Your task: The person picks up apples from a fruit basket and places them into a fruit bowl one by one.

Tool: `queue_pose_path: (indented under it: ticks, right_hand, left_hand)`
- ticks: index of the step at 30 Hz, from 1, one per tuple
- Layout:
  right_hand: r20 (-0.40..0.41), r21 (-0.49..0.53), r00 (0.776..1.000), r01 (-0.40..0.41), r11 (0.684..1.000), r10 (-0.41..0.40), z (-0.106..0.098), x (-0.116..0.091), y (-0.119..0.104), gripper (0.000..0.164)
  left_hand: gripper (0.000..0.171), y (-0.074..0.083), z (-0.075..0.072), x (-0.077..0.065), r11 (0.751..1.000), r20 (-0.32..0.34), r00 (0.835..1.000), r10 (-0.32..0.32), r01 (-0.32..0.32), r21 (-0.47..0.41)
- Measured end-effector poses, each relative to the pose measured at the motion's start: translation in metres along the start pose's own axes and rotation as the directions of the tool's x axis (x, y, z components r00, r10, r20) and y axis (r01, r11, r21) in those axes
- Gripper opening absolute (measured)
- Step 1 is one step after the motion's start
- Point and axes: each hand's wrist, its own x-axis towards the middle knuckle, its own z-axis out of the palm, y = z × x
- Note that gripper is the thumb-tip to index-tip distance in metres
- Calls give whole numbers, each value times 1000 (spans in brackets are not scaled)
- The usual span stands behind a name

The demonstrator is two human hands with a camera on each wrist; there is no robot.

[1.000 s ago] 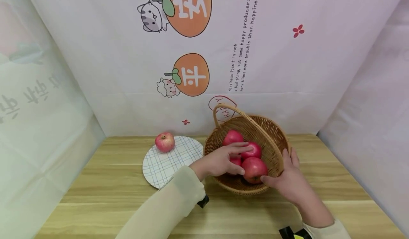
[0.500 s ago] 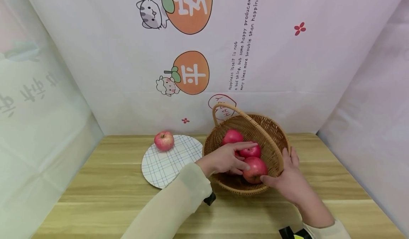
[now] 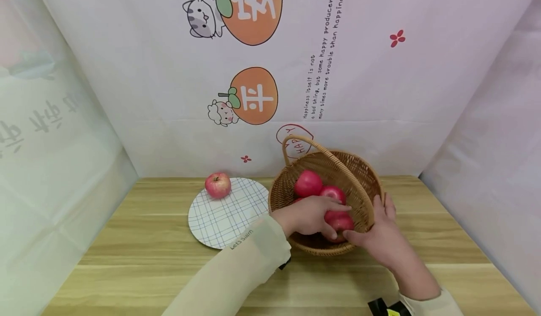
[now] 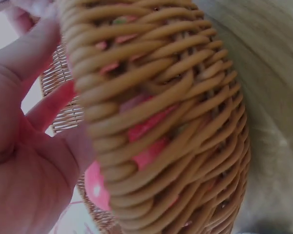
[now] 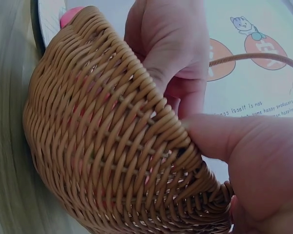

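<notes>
A brown wicker basket (image 3: 364, 173) with an arched handle tilts toward me on the table, with several red apples inside. My left hand (image 3: 310, 216) reaches over its near left rim, thumb and fingers round the front apple (image 3: 343, 223). Behind that hand lie a back apple (image 3: 308, 183) and another red apple (image 3: 334, 193). My right hand (image 3: 385, 241) grips the basket's right side, its thumb over the rim. In the left wrist view the weave (image 4: 156, 112) hides the left fingertips. The right wrist view has the right thumb (image 5: 210, 134) pressed on the rim.
Left of the basket lies a round white plate (image 3: 220, 224) with a blue grid. One red-yellow apple (image 3: 218, 185) sits at its upper left edge. A printed white cloth (image 3: 359, 95) rises behind the wooden table (image 3: 139, 241).
My left hand has moved right and slightly lower inside the basket, from over the middle apples onto the front apple. The right hand keeps its grip on the basket.
</notes>
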Motion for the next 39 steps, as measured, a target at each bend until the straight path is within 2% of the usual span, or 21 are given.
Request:
queue_pose_path:
  ticks: [4, 7, 12, 17, 20, 24, 32, 36, 39]
  right_hand:
    - [-28, -35, 999, 34, 999, -35, 0, -1, 1, 127]
    - [-45, -82, 995, 81, 993, -84, 1, -2, 1, 122]
    - [-37, -161, 989, 133, 978, -141, 0, -2, 3, 108]
    - [14, -162, 996, 91, 983, -90, -2, -2, 7, 91]
    - [38, -146, 998, 63, 987, -58, -4, 0, 10, 85]
    - [45, -130, 997, 62, 990, -56, -5, 1, 11, 81]
    - [66, -118, 997, 44, 992, -36, -9, 0, 12, 80]
    - [59, -133, 997, 54, 990, -47, -9, 0, 12, 82]
    - [43, -142, 997, 70, 987, -64, -8, 0, 13, 85]
  left_hand:
    - [69, 5, 1, 2, 985, 31, 999, 8, -13, 169]
    - [64, 7, 3, 2, 968, 42, 999, 4, -14, 249]
    - [57, 5, 8, 4, 966, 19, 1000, 17, -21, 257]
    - [53, 4, 14, 7, 959, -7, 998, 58, -54, 278]
    - [52, 4, 16, 7, 966, -13, 999, 47, -42, 256]
    - [51, 4, 16, 7, 977, -12, 999, 42, -38, 211]
    - [40, 3, 14, 8, 977, 39, 991, 130, -134, 168]
    - [42, -2, 12, 6, 988, 17, 990, 140, -141, 58]
    - [43, -5, 7, 3, 990, -23, 990, 142, -143, -19]
